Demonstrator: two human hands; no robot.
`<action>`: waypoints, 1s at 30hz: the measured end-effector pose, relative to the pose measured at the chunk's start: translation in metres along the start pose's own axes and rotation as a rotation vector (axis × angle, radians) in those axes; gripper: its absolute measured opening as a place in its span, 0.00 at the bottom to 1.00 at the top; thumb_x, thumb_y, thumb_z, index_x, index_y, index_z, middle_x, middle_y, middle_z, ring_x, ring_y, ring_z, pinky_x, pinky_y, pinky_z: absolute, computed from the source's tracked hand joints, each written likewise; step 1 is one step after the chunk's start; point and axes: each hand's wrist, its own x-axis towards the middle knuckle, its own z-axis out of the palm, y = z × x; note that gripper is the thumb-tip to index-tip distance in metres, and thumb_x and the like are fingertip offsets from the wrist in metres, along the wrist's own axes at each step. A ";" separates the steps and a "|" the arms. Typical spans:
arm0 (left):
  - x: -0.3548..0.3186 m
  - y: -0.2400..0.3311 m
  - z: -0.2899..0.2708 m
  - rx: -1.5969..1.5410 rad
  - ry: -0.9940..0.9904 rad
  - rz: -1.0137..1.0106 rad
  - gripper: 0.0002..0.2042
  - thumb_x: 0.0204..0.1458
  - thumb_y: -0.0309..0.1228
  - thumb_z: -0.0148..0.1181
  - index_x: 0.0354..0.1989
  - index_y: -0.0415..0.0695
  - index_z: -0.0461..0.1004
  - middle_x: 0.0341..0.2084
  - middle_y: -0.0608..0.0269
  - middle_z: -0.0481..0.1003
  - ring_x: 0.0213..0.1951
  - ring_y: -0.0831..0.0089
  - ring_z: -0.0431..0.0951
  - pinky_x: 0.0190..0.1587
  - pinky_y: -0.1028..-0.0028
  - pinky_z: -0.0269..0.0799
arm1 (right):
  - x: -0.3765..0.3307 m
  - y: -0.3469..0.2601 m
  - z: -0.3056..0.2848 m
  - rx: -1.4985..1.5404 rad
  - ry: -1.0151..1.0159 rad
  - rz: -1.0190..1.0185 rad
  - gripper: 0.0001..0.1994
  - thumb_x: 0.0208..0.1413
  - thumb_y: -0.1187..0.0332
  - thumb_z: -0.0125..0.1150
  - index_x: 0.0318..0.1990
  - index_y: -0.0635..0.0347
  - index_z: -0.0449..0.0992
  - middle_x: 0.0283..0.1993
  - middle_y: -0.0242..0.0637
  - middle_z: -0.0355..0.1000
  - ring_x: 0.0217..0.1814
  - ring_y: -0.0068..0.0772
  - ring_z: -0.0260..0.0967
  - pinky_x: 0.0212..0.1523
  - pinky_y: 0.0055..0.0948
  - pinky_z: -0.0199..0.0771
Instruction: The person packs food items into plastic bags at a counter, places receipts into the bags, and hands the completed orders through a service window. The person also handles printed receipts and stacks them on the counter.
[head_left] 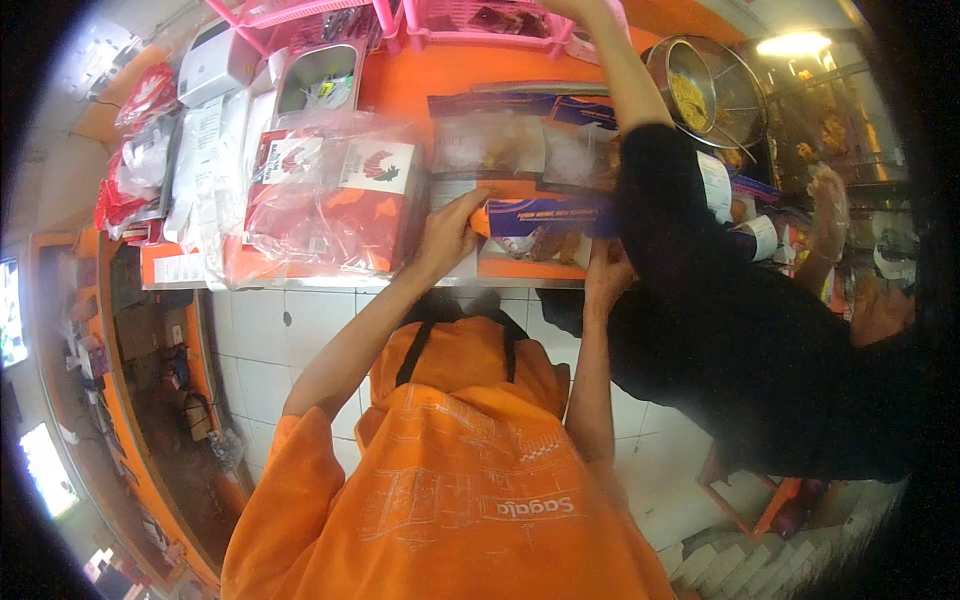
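My left hand (452, 232) grips the upper left corner of a food package (545, 247) that has a blue and orange band and a clear front with brown food showing through. At its lower right corner my right hand (606, 275) holds the same package. Part of that side is covered by a co-worker's black sleeve (655, 205). The package lies at the near edge of the orange counter (395, 75). Just beyond it are similar clear-fronted packages (490, 143) with blue bands.
Plastic-wrapped red and white boxes (335, 215) stand left of my hand. Behind them is a metal container (345, 75); pink baskets (450, 35) line the back. The co-worker's forearm (630, 85) reaches across, near strainers (715, 90). A lit food case (840, 95) stands at right.
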 end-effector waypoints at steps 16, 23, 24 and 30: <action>-0.016 -0.025 0.016 0.083 -0.241 0.168 0.27 0.48 0.17 0.62 0.61 0.43 0.71 0.66 0.52 0.68 0.64 0.55 0.72 0.63 0.62 0.73 | -0.020 -0.044 -0.037 1.169 0.014 0.944 0.26 0.62 0.41 0.56 0.52 0.54 0.75 0.55 0.38 0.71 0.57 0.36 0.67 0.56 0.36 0.71; -0.025 -0.036 0.019 -0.007 -0.091 0.170 0.27 0.48 0.16 0.59 0.60 0.46 0.73 0.63 0.52 0.71 0.60 0.56 0.76 0.60 0.62 0.76 | 0.011 -0.037 -0.050 1.231 -0.560 0.851 0.15 0.63 0.54 0.63 0.51 0.50 0.79 0.50 0.28 0.78 0.49 0.32 0.74 0.49 0.35 0.75; -0.025 -0.038 0.019 0.024 -0.073 0.140 0.27 0.48 0.15 0.58 0.60 0.46 0.73 0.63 0.52 0.72 0.61 0.56 0.76 0.60 0.62 0.76 | 0.013 -0.039 -0.052 1.173 -0.464 0.826 0.14 0.62 0.56 0.64 0.51 0.50 0.80 0.48 0.27 0.79 0.47 0.31 0.75 0.47 0.33 0.74; -0.022 -0.037 0.017 -0.125 -0.284 -0.009 0.28 0.52 0.25 0.63 0.65 0.49 0.71 0.63 0.50 0.72 0.63 0.52 0.73 0.64 0.59 0.71 | 0.021 -0.046 -0.064 0.382 -0.353 0.790 0.13 0.62 0.61 0.66 0.48 0.58 0.79 0.43 0.33 0.79 0.40 0.28 0.76 0.41 0.27 0.73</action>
